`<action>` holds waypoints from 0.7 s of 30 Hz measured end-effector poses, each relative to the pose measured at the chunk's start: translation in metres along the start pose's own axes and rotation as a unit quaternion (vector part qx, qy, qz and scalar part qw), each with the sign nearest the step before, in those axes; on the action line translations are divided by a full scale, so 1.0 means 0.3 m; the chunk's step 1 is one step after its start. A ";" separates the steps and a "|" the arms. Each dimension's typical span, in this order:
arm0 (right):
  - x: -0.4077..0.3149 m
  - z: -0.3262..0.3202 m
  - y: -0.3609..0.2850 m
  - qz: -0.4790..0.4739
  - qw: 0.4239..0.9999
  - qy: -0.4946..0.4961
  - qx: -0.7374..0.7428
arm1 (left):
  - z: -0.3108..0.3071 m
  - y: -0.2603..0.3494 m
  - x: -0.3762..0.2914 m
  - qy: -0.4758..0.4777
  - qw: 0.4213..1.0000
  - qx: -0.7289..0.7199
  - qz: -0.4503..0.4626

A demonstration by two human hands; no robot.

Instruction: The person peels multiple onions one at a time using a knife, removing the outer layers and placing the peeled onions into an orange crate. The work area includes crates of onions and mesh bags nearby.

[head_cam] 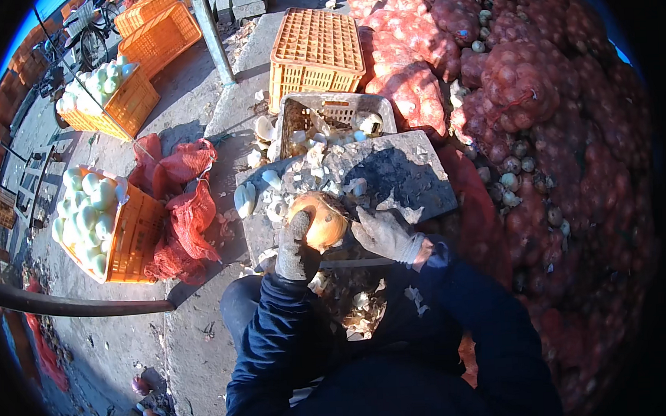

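A large yellow-brown onion (321,222) is held over a worn board by my left hand (298,247), gloved in grey with the thumb on the onion's near-left side. My right hand (384,235), in a pale work glove, is at the onion's right side with its fingers curled. A thin dark blade, apparently a knife (339,207), runs from those fingers along the onion's upper right edge; its handle is hidden in the glove. Onion skins and pale scraps (316,172) litter the board (389,150). A peeled white piece (245,199) rests at the board's left edge.
A dirty crate (336,99) with onion scraps stands behind the board, before an orange crate (317,41). To the left are a crate of peeled onions (139,233) and red mesh bags (191,220). Filled onion sacks (520,85) are piled along the right. A metal post (213,37) stands behind.
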State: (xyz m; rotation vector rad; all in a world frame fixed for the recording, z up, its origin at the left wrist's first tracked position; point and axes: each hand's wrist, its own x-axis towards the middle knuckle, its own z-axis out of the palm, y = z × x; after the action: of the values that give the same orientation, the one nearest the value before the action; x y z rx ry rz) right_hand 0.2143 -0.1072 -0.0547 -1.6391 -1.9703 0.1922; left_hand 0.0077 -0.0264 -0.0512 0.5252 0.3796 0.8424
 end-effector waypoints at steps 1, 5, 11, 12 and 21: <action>0.002 0.000 -0.002 0.007 1.000 -0.003 0.001 | 0.014 0.010 -0.006 -0.007 0.996 -0.076 -0.055; 0.016 0.005 -0.008 0.052 0.998 -0.044 0.004 | 0.008 0.010 -0.013 -0.017 0.999 0.041 0.003; 0.010 0.041 0.053 -0.031 0.997 0.008 -0.070 | -0.023 -0.025 -0.008 -0.041 0.996 -0.066 -0.038; 0.016 0.022 0.037 -0.037 0.997 0.018 -0.072 | -0.035 -0.036 -0.004 -0.039 0.997 -0.064 -0.029; 0.123 -0.211 -0.078 0.367 0.775 -0.339 0.388 | -0.005 0.010 0.010 -0.025 0.998 0.040 -0.032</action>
State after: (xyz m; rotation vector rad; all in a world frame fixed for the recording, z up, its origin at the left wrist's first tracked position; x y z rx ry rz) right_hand 0.2227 -0.0932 0.0205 -1.7252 -1.1662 1.8413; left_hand 0.0071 -0.0219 -0.0509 0.6033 0.3830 0.7526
